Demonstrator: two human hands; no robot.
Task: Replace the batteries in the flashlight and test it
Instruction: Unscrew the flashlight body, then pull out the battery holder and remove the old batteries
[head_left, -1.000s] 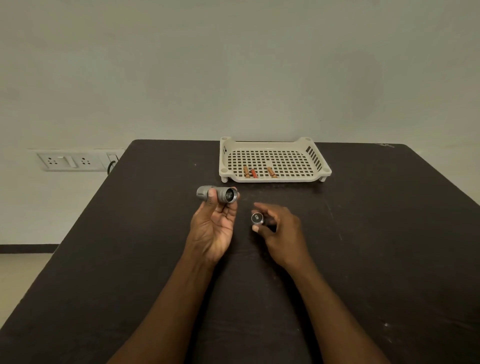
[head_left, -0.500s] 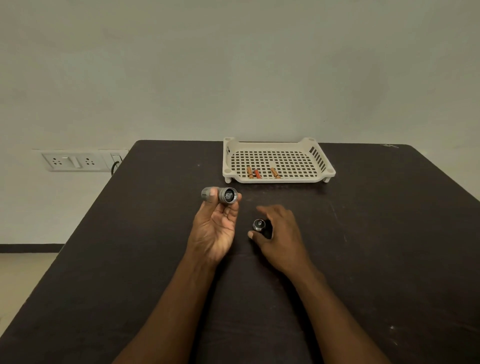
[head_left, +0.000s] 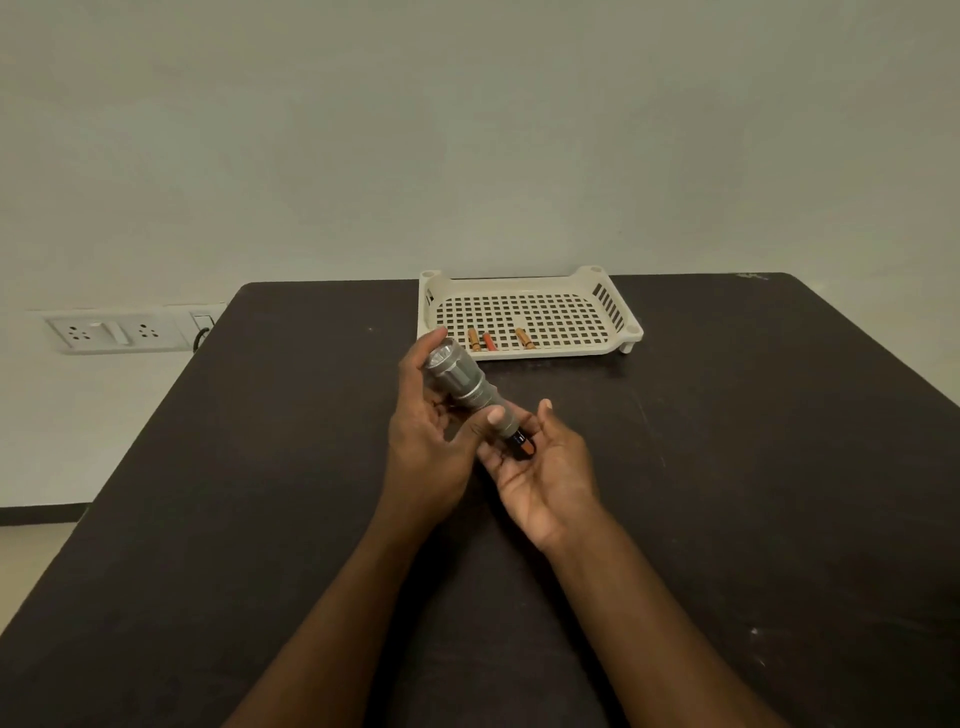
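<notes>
My left hand (head_left: 426, 447) grips a grey metal flashlight (head_left: 460, 382) above the dark table, lens end tilted up and away, open tail end pointing down to the right. A black and orange battery piece (head_left: 521, 444) sticks out of that tail end. It rests over the upturned palm of my right hand (head_left: 545, 467), whose fingers are spread beneath it. Three small orange batteries (head_left: 485, 340) lie in the cream perforated tray (head_left: 576, 352) at the table's far side. The tail cap is hidden from view.
The dark table (head_left: 727, 467) fills the lower frame; its left edge runs diagonally. A white wall socket panel (head_left: 111, 330) sits on the wall to the left, with a black cable at its right end.
My left hand has tipped the flashlight so its tail end points down. My right hand let go of the cap, turned palm up under the tail, and the battery piece has slid out.
</notes>
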